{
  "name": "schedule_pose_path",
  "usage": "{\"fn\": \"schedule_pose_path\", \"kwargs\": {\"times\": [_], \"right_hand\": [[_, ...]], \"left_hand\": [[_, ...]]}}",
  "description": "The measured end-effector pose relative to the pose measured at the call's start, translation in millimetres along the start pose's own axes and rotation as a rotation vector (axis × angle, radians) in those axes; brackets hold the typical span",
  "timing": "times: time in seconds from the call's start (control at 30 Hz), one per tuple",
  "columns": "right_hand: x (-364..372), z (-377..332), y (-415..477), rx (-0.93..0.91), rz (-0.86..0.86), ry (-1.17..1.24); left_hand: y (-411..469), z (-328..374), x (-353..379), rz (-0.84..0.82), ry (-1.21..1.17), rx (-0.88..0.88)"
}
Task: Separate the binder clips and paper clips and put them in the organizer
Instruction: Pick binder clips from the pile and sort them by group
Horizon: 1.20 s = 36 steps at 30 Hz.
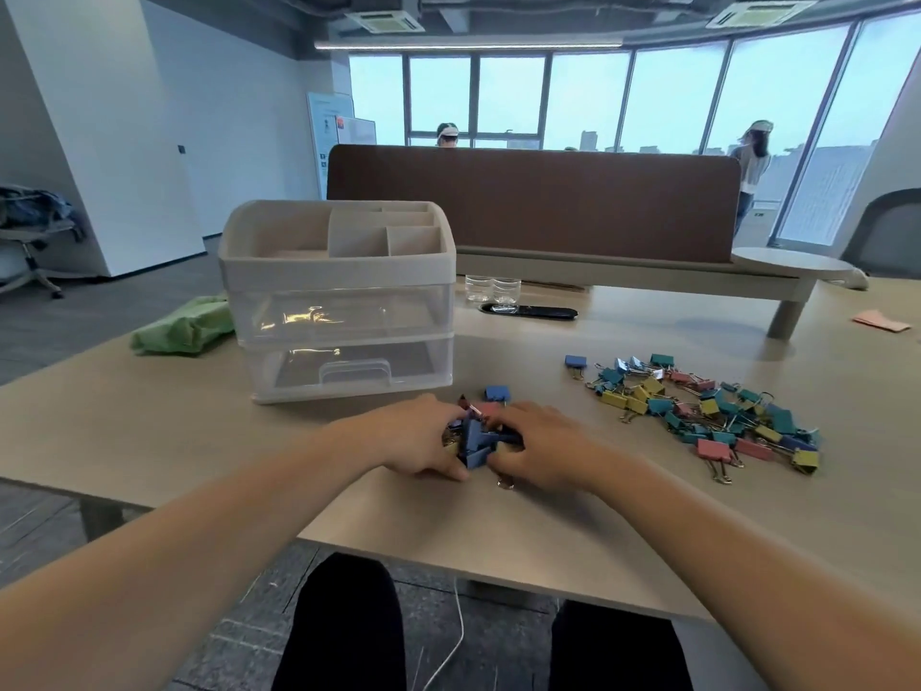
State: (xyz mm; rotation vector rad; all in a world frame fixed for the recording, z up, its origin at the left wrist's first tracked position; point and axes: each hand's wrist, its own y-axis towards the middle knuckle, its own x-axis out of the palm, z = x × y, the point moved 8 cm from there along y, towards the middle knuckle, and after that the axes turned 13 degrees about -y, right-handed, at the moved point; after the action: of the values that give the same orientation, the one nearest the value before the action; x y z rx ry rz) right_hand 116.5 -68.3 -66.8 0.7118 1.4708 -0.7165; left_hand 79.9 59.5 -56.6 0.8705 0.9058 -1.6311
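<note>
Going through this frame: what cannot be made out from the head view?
All in the head view:
1. Blue binder clips: the left hand and right hand gripping them cover most; count unclear.
2. Paper clips: too small to pick out within the mixed pile.
3. Organizer top compartments: the rim hides their floors.

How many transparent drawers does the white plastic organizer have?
2: the upper transparent drawer lies just under the compartmented top of the white plastic organizer; the lower transparent drawer lies directly beneath it.
</note>
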Motion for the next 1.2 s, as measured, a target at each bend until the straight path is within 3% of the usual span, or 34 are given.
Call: {"fn": "schedule_pose_path", "kwargs": {"times": [0.27,0.4,0.57,0.83,0.93,1.2], "right_hand": [[-10.1,52.9,-4.8,0.122,0.312,-0.103],[-18.0,81.9,-9.2,0.237,0.323,-0.062],[-18.0,110.6,-3.2,0.387,0.315,0.142],[-39.1,138.5,-11.5,0.583,0.455,0.640],[-47.3,150.2,-15.2,0.639,0.411,0.747],[-40.2,152.3,-12.0,0.517,0.238,0.624]], "left_hand": [[25.4,14.9,3.5,0.094,0.115,0.007],[35.8,25.9,7.8,0.107,0.138,0.047],[47.9,36.7,10.1,0.126,0.120,0.094],[62.7,47.3,6.0,0.205,-0.043,0.093],[68.1,46.2,5.7,0.222,-0.140,0.074],[81.6,51.9,1.8,0.256,-0.371,0.061]]}}
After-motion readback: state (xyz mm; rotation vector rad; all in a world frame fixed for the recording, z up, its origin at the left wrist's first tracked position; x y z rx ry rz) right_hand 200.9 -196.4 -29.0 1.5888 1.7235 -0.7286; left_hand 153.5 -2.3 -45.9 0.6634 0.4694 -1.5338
